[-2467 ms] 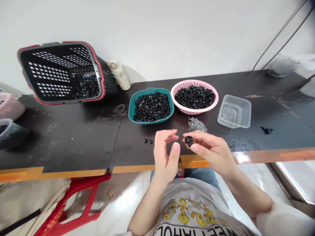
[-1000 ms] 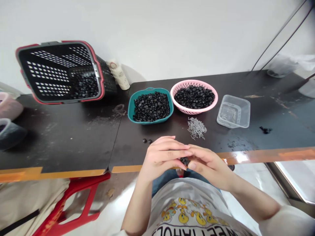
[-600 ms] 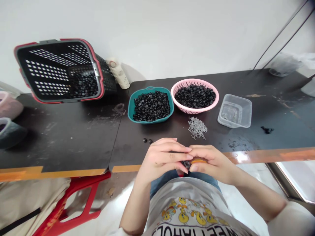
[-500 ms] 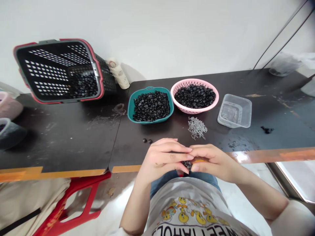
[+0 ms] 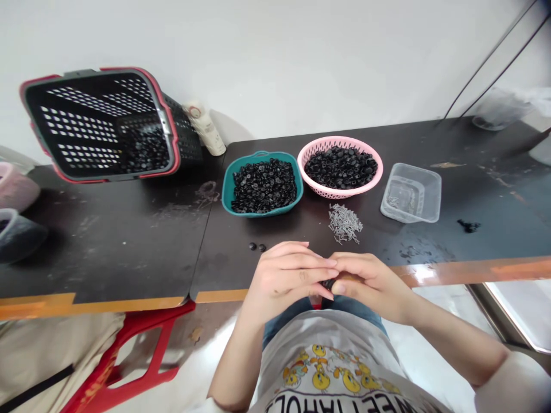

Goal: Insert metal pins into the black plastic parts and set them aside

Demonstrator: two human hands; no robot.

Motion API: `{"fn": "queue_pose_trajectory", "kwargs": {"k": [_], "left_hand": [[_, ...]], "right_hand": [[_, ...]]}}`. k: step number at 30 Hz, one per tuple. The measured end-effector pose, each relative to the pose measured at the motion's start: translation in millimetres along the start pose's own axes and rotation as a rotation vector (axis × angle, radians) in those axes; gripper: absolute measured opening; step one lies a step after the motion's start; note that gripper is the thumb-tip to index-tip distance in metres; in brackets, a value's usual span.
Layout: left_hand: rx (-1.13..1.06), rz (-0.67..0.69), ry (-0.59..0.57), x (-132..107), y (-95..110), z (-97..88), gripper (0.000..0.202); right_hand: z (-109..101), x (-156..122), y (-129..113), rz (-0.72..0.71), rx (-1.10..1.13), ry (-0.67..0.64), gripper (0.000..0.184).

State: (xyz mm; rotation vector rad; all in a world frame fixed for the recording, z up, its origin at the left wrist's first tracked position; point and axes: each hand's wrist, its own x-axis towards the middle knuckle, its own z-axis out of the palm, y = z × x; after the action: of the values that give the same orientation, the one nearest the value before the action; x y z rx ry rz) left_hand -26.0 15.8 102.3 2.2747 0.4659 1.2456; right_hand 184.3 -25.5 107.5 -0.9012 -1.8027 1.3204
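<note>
**Now, small black plastic piece (image 5: 329, 284) pinched between both hands**

At far left stand a pink bowl (image 5: 12, 186) and a grey bowl (image 5: 15, 236), beside a black perforated basket with a red rim (image 5: 166, 132), tipped on its side on your dark work table (image 5: 129, 252) with black pieces inside. A cream bottle (image 5: 204, 129), tilted behind it, bears a round mark too small to read. Next comes a teal tray (image 5: 262, 186) heaped with black pieces, and two loose ones (image 5: 256, 246) lie just below it. Your left hand (image 5: 288, 275) is curled closed, fingers pointing right, and your right hand (image 5: 370, 281) closes against it, both gripping the piece over the table's orange-taped front edge (image 5: 219, 295). Your fingers hide most of the piece, so you cannot tell its long axis or which way it points. Beyond them sit a pink colander (image 5: 379, 172) of black pieces, a pile of short metal pins (image 5: 344, 223) and a transparent plastic tub (image 5: 411, 192). Lettering on your shirt (image 5: 331, 373) appears upside down, cut off by the frame and unreadable as a word.
</note>
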Motion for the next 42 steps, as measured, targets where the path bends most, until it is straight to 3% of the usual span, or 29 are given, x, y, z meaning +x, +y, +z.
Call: {"fn": "queue_pose_trajectory", "kwargs": {"k": [6,13,18,25,29,33,37,42], "left_hand": [[-0.046,0.014,0.038,0,0,6.3,0.028],[-0.112,0.013,0.084,-3,-2,15.1,0.021],[-0.194,-0.021,0.062,-3,-4,14.1,0.019],[-0.212,-0.008,0.041,2,-4,10.3,0.020],[-0.160,0.015,0.101,5,-2,10.4,0.022],[-0.092,0.035,0.136,7,2,8.2,0.022],[-0.072,0.041,0.119,9,6,4.1,0.022],[-0.071,0.022,0.110,9,6,4.0,0.022]], "right_hand": [[10,-3,13,-0.175,-0.049,0.096,0.030],[19,2,24,-0.295,0.042,0.175,0.031],[21,1,22,-0.250,0.112,0.150,0.029],[8,6,19,-0.267,0.051,0.079,0.032],[6,5,15,-0.119,0.258,0.031,0.024],[12,3,10,0.015,0.496,0.077,0.024],[13,3,10,-0.035,0.441,0.083,0.022],[7,4,15,0.015,0.431,0.063,0.023]]}}
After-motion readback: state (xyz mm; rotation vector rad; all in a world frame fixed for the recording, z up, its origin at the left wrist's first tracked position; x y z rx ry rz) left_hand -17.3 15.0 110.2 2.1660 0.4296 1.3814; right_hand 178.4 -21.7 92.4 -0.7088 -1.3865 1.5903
